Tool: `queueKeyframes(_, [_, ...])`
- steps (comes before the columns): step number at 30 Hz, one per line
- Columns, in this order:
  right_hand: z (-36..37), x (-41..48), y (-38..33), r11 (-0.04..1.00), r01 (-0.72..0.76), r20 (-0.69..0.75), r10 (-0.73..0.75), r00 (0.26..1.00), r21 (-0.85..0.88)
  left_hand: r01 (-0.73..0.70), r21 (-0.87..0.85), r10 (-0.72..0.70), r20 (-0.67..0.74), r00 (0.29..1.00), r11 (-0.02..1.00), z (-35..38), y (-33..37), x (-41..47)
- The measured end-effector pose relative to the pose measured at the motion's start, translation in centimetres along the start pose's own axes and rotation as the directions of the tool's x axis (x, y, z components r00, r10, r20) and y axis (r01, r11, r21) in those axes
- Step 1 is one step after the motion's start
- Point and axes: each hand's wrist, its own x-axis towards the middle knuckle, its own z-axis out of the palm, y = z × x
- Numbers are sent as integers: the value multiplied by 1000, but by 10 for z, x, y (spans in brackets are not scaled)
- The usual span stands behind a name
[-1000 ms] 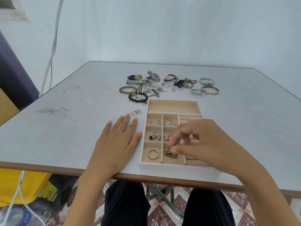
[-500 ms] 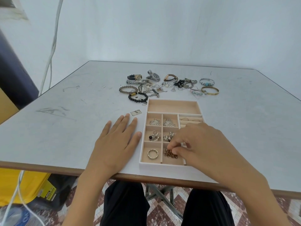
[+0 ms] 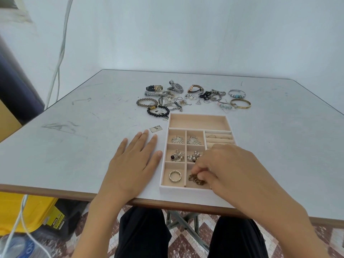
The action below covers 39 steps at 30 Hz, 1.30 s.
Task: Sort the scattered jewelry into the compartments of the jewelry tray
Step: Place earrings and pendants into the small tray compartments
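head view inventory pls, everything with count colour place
jewelry tray: 1, cream, near table edge
leaf earrings: 2, silver, far two small compartments, one each
dark-stone piece: 1, silver, middle-left compartment
pearl cluster: 1, white, compartment right of it
ring: 1, silver, near-left compartment
chain: 1, bronze, compartment right of ring
watches: 3, mixed, in loose pile beyond tray
bead bracelet: 1, black, beside tray's far-left corner
bangle: 1, gold, right end of pile
table: 1, grey, foreground
yellow box: 1, yellow, under table, left
left hand: flat on table, left of tray
right hand: pinches chain
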Motion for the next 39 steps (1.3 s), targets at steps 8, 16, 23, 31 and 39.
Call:
queueKeyframes(8, [4, 3, -2, 999, 32, 2, -32, 999, 17, 1, 2, -1, 0, 1000, 1000, 0, 0, 0])
queueKeyframes(16, [1, 6, 3, 993, 103, -12, -103, 995, 49, 2, 6, -2, 2, 1000, 1000, -1, 0, 0])
queueKeyframes(23, [-14, 15, 13, 976, 84, -70, -72, 995, 200, 2, -23, -2, -9, 1000, 1000, -1, -1, 0])
queueKeyframes(31, [-19, 76, 64, 946, -57, -167, 116, 979, 319, -9, -49, 8, -24, 1000, 999, -2, -6, 3])
queueKeyframes(39, [-8, 155, 106, 944, -275, -158, 304, 939, 181, 6, -55, -7, -8, 1000, 998, -10, -3, 4])
